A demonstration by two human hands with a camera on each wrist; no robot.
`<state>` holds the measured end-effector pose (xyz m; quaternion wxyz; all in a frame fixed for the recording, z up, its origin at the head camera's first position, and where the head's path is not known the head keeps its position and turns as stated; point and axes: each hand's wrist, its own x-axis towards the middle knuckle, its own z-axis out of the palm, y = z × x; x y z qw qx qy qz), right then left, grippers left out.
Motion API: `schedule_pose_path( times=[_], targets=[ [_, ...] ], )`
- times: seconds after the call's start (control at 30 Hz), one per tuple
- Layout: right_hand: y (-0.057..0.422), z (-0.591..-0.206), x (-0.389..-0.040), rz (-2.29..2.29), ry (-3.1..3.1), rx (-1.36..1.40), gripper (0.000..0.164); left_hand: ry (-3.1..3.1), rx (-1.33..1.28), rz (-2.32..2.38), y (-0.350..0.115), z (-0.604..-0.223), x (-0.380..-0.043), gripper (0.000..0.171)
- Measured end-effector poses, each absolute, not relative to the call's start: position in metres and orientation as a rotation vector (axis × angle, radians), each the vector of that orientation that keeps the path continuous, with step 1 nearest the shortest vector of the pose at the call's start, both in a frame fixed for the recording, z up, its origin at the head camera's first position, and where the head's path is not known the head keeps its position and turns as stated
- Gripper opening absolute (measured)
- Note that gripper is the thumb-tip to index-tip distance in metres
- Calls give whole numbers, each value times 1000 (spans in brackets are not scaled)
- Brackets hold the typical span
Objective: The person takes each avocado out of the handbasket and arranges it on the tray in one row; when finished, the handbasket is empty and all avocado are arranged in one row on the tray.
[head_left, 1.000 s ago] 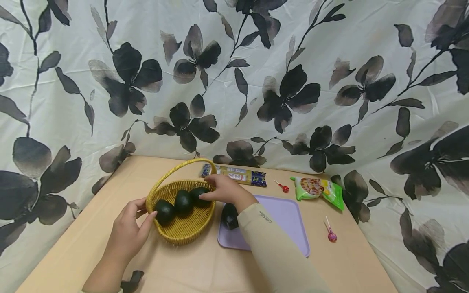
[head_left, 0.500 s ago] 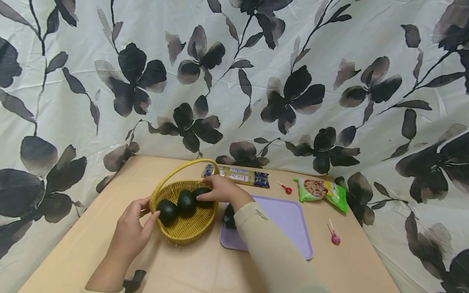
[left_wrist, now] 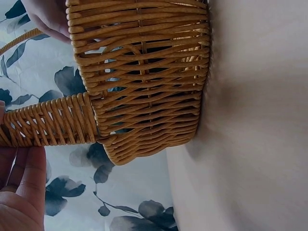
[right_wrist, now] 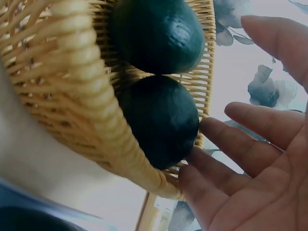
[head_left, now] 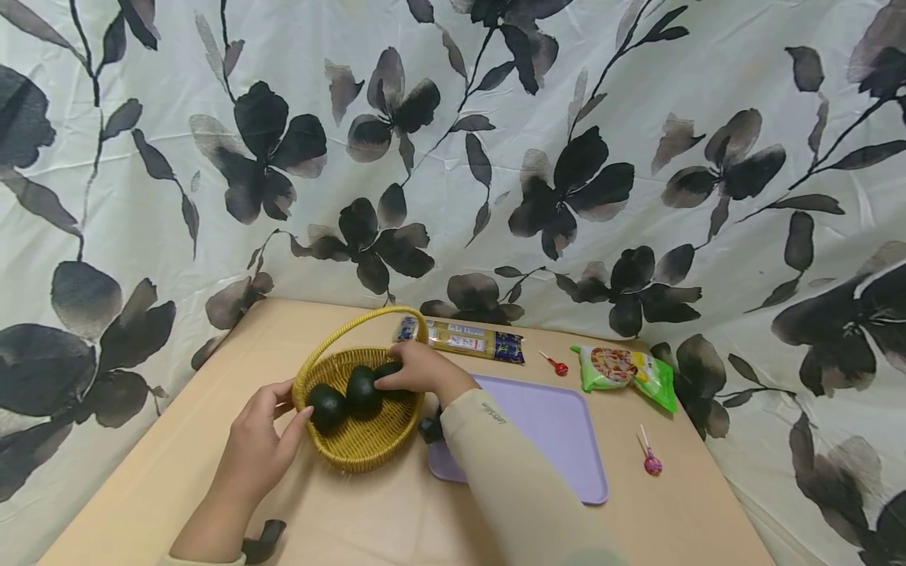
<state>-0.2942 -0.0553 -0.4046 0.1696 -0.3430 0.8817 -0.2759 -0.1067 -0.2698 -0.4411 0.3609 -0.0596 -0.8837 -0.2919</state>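
Observation:
A yellow wicker basket [head_left: 357, 452] with a tall hoop handle stands on the table, holding three dark green avocados [head_left: 363, 391]. My left hand [head_left: 248, 448] grips the foot of the basket's handle [left_wrist: 53, 120], thumb on one side and fingers on the other. Over the far right rim reaches my right hand [head_left: 428, 371], its fingers spread and nearly straight in the right wrist view. Those fingertips lie at the nearest avocado [right_wrist: 159, 122]; whether they press on it, I cannot tell. Another dark, shiny fruit [head_left: 429, 428] on the lilac tray [head_left: 545, 413] is mostly hidden by my right sleeve.
Behind the basket lies a long gold-and-blue packet [head_left: 467, 339]. A red lollipop [head_left: 559, 367] and a green snack bag [head_left: 623, 373] are at the back right, with a pink lollipop [head_left: 652, 464] nearer. A floral cloth [head_left: 453, 157] hangs behind the table.
My right hand has shifted slightly left over the basket, covering more of the right avocado. The sleeve hides more of the fruit on the tray. The left hand keeps its grip on the handle.

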Motion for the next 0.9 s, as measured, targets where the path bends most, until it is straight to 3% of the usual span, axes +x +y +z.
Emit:
schedule_pose_path(
  times=[0.37,0.67,0.9],
  targets=[
    [-70,-411,-290,-800,2532,-873,70,-2271,-166,-751,-269,-441,-107,50],
    [-78,-415,-288,-721,2625,-877,51,-2277,-141,-753,-269,-442,-106,51],
    [-83,-415,-288,-580,2669,-895,49,-2266,-152,-759,-269,-442,-106,51]
  ],
)
